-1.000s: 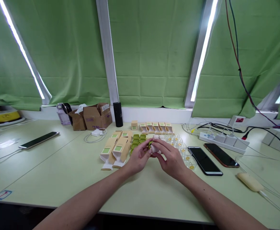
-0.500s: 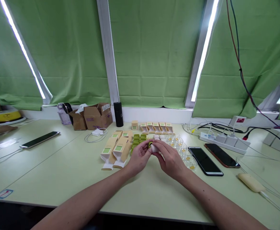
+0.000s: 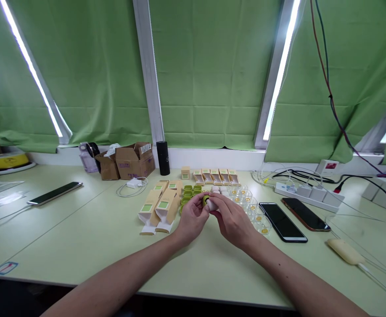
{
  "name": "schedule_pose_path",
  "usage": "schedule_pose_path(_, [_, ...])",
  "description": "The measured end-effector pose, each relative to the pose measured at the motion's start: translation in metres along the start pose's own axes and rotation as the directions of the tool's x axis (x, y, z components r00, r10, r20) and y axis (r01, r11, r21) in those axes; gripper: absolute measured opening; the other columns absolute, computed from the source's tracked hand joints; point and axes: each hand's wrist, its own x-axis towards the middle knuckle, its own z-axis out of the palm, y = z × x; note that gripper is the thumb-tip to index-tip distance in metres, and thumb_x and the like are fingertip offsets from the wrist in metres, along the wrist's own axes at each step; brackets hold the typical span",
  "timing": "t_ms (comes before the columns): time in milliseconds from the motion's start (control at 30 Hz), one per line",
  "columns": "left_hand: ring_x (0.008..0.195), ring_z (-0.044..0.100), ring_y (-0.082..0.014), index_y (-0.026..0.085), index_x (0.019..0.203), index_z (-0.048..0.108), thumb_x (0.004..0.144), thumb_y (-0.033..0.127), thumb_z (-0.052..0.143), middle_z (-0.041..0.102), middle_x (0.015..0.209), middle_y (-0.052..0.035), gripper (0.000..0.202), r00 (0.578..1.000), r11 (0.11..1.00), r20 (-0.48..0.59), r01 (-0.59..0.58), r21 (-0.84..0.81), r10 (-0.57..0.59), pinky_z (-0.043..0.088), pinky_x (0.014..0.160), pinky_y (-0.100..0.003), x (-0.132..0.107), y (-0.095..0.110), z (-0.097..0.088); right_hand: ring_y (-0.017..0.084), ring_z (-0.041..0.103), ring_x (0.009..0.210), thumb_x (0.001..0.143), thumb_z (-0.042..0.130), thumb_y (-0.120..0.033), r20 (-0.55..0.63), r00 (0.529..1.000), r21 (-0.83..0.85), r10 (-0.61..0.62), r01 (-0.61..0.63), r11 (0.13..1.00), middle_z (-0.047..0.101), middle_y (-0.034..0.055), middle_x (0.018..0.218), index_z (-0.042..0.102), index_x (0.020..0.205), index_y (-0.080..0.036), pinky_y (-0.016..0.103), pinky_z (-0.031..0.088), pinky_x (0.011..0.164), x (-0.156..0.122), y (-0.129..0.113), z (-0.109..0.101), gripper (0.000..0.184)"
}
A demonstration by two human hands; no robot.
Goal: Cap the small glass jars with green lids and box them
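- Green curtains hang across the whole background, with bright slits of light along the slanted posts, and below them runs a pale table.
- Centre of the action: 2 bare hands meet above the table, and between them sits a small green-and-white piece, green end to the left, white end to the right.
- Left hand: closed, fingertips pinching around the green end, thumb on the near side.
- Right hand: curled over, fingers gripping the white end; exactly where each fingertip presses is partly hidden.
- Just behind the left hand, green cups stand in rows of 2, some covered by the fingers.
- Beside those, to the left, 4 tan cartons lie on the table, the near 2 with end flaps open toward the person.
- Beyond the hands, small white pieces peek out; further back, 5 open cartons line up, with 1 small upright box at their left.
- Over by the right hand, clear dishes with yellow centres cluster close together.
- Further right lie 2 dark-screened phones, near a white power strip trailing cables.
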Motion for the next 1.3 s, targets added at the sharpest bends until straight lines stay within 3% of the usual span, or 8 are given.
schedule_pose_path(133, [0.118,0.070,-0.0263,0.016,0.130,0.066,0.092,0.041,0.073,0.073,0.126,-0.0149,0.046,1.000,1.000,0.010,-0.019,0.018,0.019,0.058,0.106,-0.041,-0.0005,0.0003,-0.0009,0.031,0.070,0.126,0.106,0.049,-0.016,-0.023,1.000,0.008,0.013,-0.013,1.000,0.070,0.0194,0.136,0.049,0.150,-0.019,0.047,0.064,0.101,-0.0012,0.0001,0.0012,0.044])
schedule_pose_path(267, [0.124,0.068,-0.0288,0.016,0.137,0.066,0.094,0.049,0.070,0.070,0.135,-0.0171,0.054,0.996,1.000,0.089,-0.013,-0.017,0.014,0.056,0.110,-0.043,-0.0022,0.0041,-0.0054,0.030,0.071,0.125,0.106,0.052,-0.018,-0.054,0.998,0.026,0.027,-0.026,0.999,0.071,0.0183,0.135,0.049,0.153,-0.020,0.047,0.064,0.102,-0.0037,0.0030,0.0033,0.047])
schedule_pose_path(500, [0.139,0.060,-0.0327,0.017,0.147,0.059,0.089,0.054,0.079,0.062,0.148,-0.0188,0.071,0.986,0.999,0.167,0.027,-0.026,-0.022,0.050,0.117,-0.046,-0.0040,0.0041,-0.0060,0.030,0.072,0.120,0.105,0.051,-0.015,-0.043,0.999,-0.004,0.021,-0.022,1.000,0.071,0.0184,0.132,0.053,0.149,-0.019,0.045,0.066,0.097,-0.0072,0.0052,0.0064,0.044])
schedule_pose_path(733, [0.128,0.067,-0.0293,0.017,0.138,0.063,0.090,0.054,0.077,0.069,0.137,-0.0169,0.062,0.990,1.000,0.142,0.005,-0.012,-0.003,0.054,0.112,-0.043,0.0004,-0.0011,-0.0040,0.030,0.072,0.121,0.105,0.052,-0.015,-0.047,0.999,-0.019,0.015,-0.016,1.000,0.071,0.0186,0.132,0.056,0.146,-0.018,0.045,0.066,0.096,-0.0073,0.0041,0.0074,0.042])
schedule_pose_path(1167, [0.123,0.067,-0.0287,0.016,0.136,0.063,0.091,0.052,0.077,0.071,0.129,-0.0156,0.059,0.990,1.000,0.138,-0.018,-0.010,0.019,0.055,0.108,-0.041,0.0004,0.0000,-0.0036,0.030,0.073,0.118,0.104,0.052,-0.013,-0.056,0.998,-0.042,0.012,-0.014,0.999,0.071,0.0186,0.131,0.059,0.143,-0.018,0.045,0.067,0.094,-0.0075,0.0047,0.0089,0.039])
schedule_pose_path(1300, [0.111,0.070,-0.0265,0.015,0.135,0.064,0.091,0.054,0.076,0.073,0.119,-0.0142,0.060,0.992,0.999,0.128,-0.020,0.026,0.016,0.058,0.099,-0.039,0.0005,-0.0004,-0.0041,0.029,0.073,0.118,0.104,0.052,-0.013,-0.056,0.998,-0.036,0.028,-0.030,0.999,0.071,0.0178,0.131,0.059,0.143,-0.019,0.045,0.067,0.095,-0.0074,0.0046,0.0099,0.039])
